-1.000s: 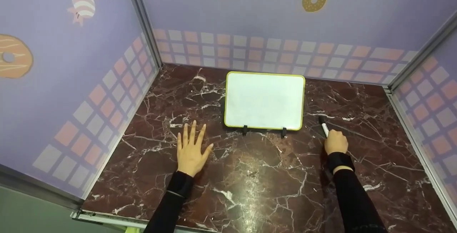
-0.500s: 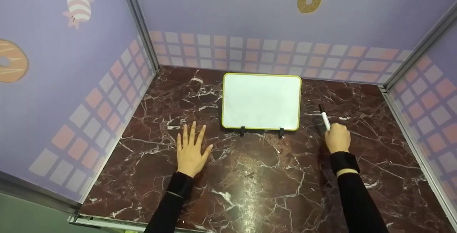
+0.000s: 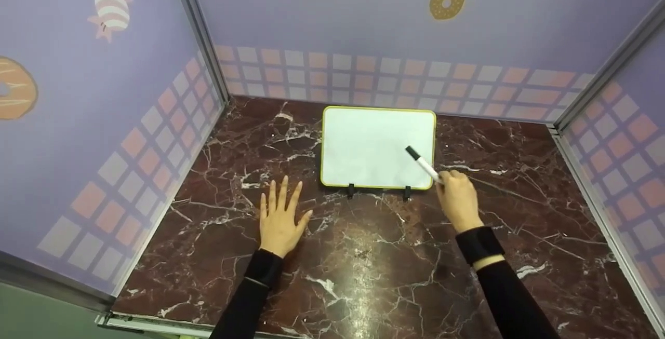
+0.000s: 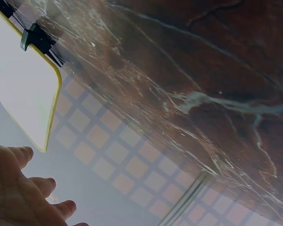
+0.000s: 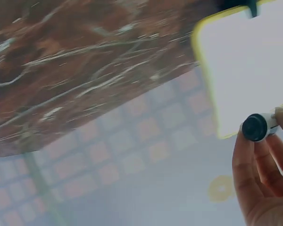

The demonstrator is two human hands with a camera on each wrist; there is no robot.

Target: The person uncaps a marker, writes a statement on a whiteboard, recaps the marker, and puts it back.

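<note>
A white marker with a black cap [image 3: 422, 163] is pinched in my right hand [image 3: 459, 200], its capped end pointing up and left across the whiteboard. In the right wrist view the marker's dark rear end [image 5: 254, 127] shows between thumb and fingers. The whiteboard [image 3: 371, 144] has a yellow rim and a blank white face, and leans upright on two small black stand feet [image 3: 407, 192]. Left of the board, my left hand [image 3: 282, 226] lies palm down on the tabletop with its fingers spread and straight, holding nothing.
The dark red marbled tabletop [image 3: 363, 266] is enclosed by purple walls [image 3: 379, 22] at the back, left and right. Metal strips [image 3: 200, 32] run along the corners. A metal edge [image 3: 156, 323] borders the table's front left.
My right hand has lifted and moved left with the marker, from beside the whiteboard to in front of its lower right corner. The left hand stays in place.
</note>
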